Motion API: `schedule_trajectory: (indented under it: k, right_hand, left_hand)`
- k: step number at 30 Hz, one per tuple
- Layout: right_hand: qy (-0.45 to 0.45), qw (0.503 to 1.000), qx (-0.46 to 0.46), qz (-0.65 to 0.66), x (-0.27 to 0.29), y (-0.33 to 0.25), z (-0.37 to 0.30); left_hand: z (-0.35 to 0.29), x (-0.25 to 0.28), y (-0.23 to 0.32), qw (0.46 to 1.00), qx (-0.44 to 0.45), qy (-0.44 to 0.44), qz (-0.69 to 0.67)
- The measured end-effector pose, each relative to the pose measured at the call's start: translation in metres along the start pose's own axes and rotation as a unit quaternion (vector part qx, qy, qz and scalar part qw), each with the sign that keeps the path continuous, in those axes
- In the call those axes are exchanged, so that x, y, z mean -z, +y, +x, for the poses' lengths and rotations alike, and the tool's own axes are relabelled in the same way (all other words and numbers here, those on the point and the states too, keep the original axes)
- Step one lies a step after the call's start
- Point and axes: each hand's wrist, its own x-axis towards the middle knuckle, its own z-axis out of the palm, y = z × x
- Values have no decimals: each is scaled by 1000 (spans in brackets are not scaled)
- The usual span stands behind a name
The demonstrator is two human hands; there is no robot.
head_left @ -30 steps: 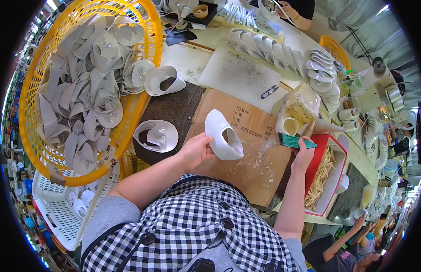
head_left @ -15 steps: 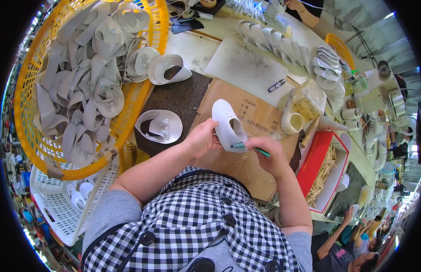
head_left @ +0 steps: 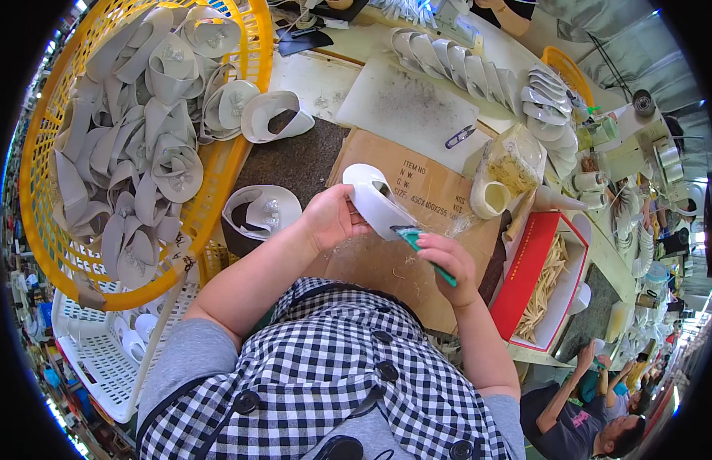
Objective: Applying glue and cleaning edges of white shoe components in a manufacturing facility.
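Note:
My left hand (head_left: 334, 217) pinches a white curved piece that looks like a shoe upper (head_left: 371, 195), holding it tilted above a printed cardboard sheet (head_left: 386, 280). The piece has an opening along its side. In my right hand (head_left: 450, 264) is a slim green-handled tool (head_left: 440, 268), its dark tip at the piece's lower right end. The exact kind of tool is too blurred to tell. On the dark mat to the left lies a similar white piece with glittery decoration (head_left: 270, 212). Another white piece (head_left: 275, 116) stands by the basket's rim.
A yellow plastic basket (head_left: 265, 46) heaped with white pieces fills the left, above a white basket (head_left: 87, 345). A red box (head_left: 524, 276) of thin wooden sticks stands right, near a small cup (head_left: 492, 199). Snips (head_left: 460, 136) lie beyond the cardboard. Rows of white pieces (head_left: 455, 65) line the back; people sit nearby.
The held piece and my left hand have shifted slightly left and up. My right hand has turned the tool, so more of its green body shows. The whole view has shifted a little.

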Motion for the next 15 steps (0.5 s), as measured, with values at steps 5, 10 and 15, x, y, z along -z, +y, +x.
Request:
schedule_trajectory:
  k: [5, 10, 15]
  right_hand:
    - [256, 936, -229, 81, -14, 12, -29]
    - [391, 832, -311, 240, -22, -22, 4]
    - [176, 951, -230, 105, -30, -15, 42]
  left_hand:
    - [2, 12, 1, 999, 6, 12, -41]
    - [0, 17, -5, 999, -30, -10, -6]
    - [-9, -1, -29, 994, -80, -53, 55]
